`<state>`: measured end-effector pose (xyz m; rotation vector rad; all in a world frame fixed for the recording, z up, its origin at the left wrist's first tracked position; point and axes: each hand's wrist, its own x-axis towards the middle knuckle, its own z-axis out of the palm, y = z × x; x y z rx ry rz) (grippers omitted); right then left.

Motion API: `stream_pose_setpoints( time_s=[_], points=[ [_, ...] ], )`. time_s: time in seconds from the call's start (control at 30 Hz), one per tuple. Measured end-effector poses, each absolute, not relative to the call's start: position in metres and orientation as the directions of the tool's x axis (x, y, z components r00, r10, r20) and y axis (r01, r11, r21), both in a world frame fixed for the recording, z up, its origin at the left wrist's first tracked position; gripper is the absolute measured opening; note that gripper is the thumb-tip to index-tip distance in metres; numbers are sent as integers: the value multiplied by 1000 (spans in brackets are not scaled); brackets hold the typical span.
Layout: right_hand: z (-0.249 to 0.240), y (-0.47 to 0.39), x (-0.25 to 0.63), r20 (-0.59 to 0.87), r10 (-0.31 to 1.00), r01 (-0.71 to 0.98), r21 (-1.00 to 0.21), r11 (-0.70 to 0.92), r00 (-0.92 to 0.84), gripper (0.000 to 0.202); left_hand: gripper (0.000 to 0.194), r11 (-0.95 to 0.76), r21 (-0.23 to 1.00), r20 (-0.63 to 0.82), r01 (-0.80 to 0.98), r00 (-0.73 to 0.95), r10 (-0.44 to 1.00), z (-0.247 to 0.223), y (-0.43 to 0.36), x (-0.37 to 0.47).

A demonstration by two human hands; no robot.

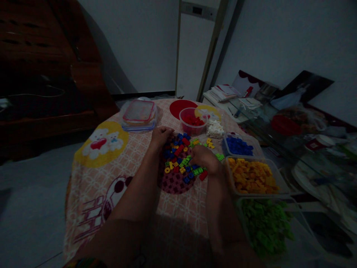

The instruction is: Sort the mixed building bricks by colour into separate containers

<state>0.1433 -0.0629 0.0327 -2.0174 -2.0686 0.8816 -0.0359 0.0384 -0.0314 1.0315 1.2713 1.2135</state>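
Observation:
A loose pile of red, blue, yellow and green toy building bricks (178, 150) lies on the patterned tablecloth (178, 216). At the pile's left far edge is my left hand (161, 137), its fingers curled inward beside blue bricks. What they hold, if anything, is too dark to make out. My right hand (205, 158) reaches into the pile's right side, fingers bent down and closed among the bricks. Its fingertips are partly hidden, near some green bricks (185, 162). Just beyond the pile stands a round clear tub of red bricks (193, 129).
Along the right edge sit clear boxes holding blue bricks (239, 146), yellow bricks (252, 176) and green bricks (266, 225). White bricks (215, 128) lie heaped beside the tub. Stacked lids (138, 113) and a red round lid (178, 108) are at the back. A cluttered glass table (264, 126) adjoins.

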Motion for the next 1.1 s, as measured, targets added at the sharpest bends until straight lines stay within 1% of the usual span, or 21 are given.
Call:
stream_pose_setpoints(
  time_s=[0.07,0.1,0.13,0.2,0.27,0.33,0.4,0.47,0.57,0.7,0.77,0.87,0.93,1.0,1.1],
  points=[
    [28,-58,141,-271,960,956,-292,-9,-74,14,9,121,990,-127,-79,-77,989,-30,38,-36],
    [24,-56,142,-245,969,976,-216,-14,-41,16,9,123,989,-129,-77,-77,989,-29,38,-35],
    [20,-54,143,-191,982,981,-192,-26,-11,21,9,125,989,-131,-75,-79,988,-29,37,-35],
    [11,-49,150,-84,996,975,-217,-48,30,29,10,127,990,-132,-68,-80,988,-29,37,-36],
    [3,-44,159,-22,998,952,-300,-56,52,35,10,124,990,-129,-65,-83,988,-29,37,-36],
    [-1,-42,169,3,998,923,-380,-58,64,34,10,123,990,-128,-67,-83,988,-29,37,-36],
    [0,-41,177,3,997,911,-406,-66,74,26,10,118,990,-124,-71,-82,989,-29,37,-36],
    [2,-43,182,-30,997,912,-401,-83,77,19,9,112,990,-118,-81,-80,990,-29,37,-36],
    [6,-45,185,-92,993,912,-397,-99,68,19,7,123,989,-130,-87,-85,988,-28,37,-36],
    [6,-44,180,-76,996,910,-408,-74,47,14,6,133,987,-140,-88,-85,987,-28,37,-35],
    [3,-42,175,-98,995,907,-416,-62,23,9,7,126,988,-133,-89,-82,988,-28,37,-35],
    [-3,-41,165,-121,993,923,-381,-47,1,10,7,121,989,-128,-82,-81,988,-28,36,-36],
    [-6,-41,159,-113,994,938,-343,-46,8,11,7,120,990,-126,-78,-85,988,-28,36,-36],
    [-7,-41,156,-95,995,942,-332,-41,9,11,8,117,990,-123,-75,-83,989,-28,36,-36],
    [-4,-40,159,-18,1000,919,-394,-30,25,15,9,118,990,-124,-77,-77,989,-27,36,-36]
  ],
)
